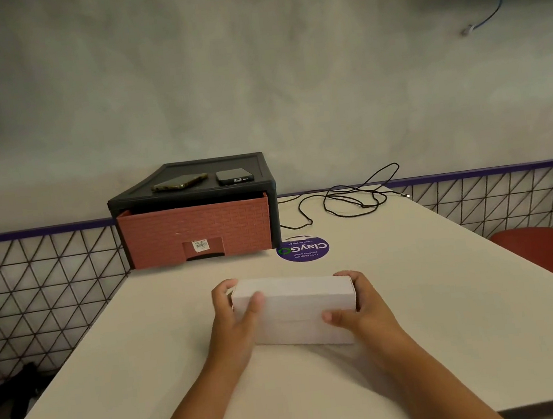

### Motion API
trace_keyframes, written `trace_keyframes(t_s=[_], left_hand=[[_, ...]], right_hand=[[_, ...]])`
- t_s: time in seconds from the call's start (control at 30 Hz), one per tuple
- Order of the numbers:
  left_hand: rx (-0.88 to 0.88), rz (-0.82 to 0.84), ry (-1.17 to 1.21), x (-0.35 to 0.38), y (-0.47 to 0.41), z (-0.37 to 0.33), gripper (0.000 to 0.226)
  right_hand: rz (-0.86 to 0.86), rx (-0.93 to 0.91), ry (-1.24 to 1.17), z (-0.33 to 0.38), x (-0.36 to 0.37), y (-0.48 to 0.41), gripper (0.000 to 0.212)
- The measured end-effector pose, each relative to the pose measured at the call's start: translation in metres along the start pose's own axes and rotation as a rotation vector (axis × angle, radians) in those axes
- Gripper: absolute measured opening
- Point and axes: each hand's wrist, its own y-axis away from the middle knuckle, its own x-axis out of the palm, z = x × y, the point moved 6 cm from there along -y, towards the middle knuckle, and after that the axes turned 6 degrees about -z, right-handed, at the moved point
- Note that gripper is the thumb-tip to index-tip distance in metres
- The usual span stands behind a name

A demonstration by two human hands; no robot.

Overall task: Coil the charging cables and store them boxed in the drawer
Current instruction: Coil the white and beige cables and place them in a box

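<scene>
Charging cables [366,206], black, lie uncoiled in one loose tangle on the far right part of the worktop [113,365], just beside the drawer unit [177,169]; how many cords make up the tangle cannot be told. One white box [296,307], closed, rests on the worktop nearer the person, well apart from the cables. Two hands grip it, one at each end: the left hand [235,317] has its fingers [223,289] curled round the left end with the thumb on the near face, and the right hand [358,306] wraps the right end the same way, its thumb also pressed on the near face. The unit is a dark frame holding one brick-patterned red drawer [194,229], whose front appears to stand slightly forward of the frame. Two phones lie flat on top of the unit, side by side: one at left [179,182], one at right [234,176]. One round purple sticker [303,249] sits on the worktop between the unit and the box. One red chair [548,247] stands beyond the right edge.
</scene>
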Motion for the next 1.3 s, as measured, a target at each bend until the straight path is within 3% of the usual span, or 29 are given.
trace_keyframes(t_s=[0.1, 0.27, 0.4, 0.43, 0.57, 0.67, 0.8, 0.93, 1.1, 1.2, 1.3], left_hand=[[-0.132, 0.033, 0.165, 0.002, 0.006, 0.0, 0.025], [-0.104, 0.144, 0.167, 0.015, 0.019, -0.006, 0.038], [0.004, 0.152, 0.005, 0.033, 0.031, -0.006, 0.043], [0.048, 0.175, -0.059, 0.038, 0.034, -0.008, 0.043], [0.166, 0.257, -0.319, 0.058, 0.045, -0.013, 0.07], [0.138, 0.303, -0.39, 0.07, 0.045, -0.015, 0.088], [0.124, 0.369, -0.485, 0.083, 0.032, -0.01, 0.081], [0.106, 0.386, -0.496, 0.093, 0.008, -0.001, 0.071], [0.031, 0.378, -0.276, 0.084, -0.042, 0.016, 0.054], [-0.175, 0.114, -0.077, 0.049, -0.09, 0.018, 0.039], [-0.438, -0.098, 0.407, 0.015, -0.138, 0.021, 0.041]], right_hand=[[0.037, -0.075, 0.057, 0.009, -0.008, 0.011, 0.054], [-0.063, -0.111, 0.173, 0.011, -0.02, 0.007, 0.069], [-0.194, 0.172, -0.315, 0.001, -0.02, -0.002, 0.046], [-0.259, 0.215, -0.337, -0.004, -0.022, -0.006, 0.042], [-0.465, 0.254, 0.19, -0.007, -0.031, -0.021, 0.08], [-0.41, 0.235, 0.393, -0.001, -0.024, -0.039, 0.075], [-0.218, 0.246, 0.523, -0.002, -0.008, -0.066, 0.057], [-0.173, 0.239, 0.576, -0.003, -0.002, -0.09, 0.053], [-0.083, 0.217, 0.717, -0.004, 0.001, -0.125, 0.044], [-0.086, 0.247, 0.761, -0.001, 0.001, -0.147, 0.048], [-0.154, 0.133, 0.831, 0.018, 0.003, -0.177, 0.048]])
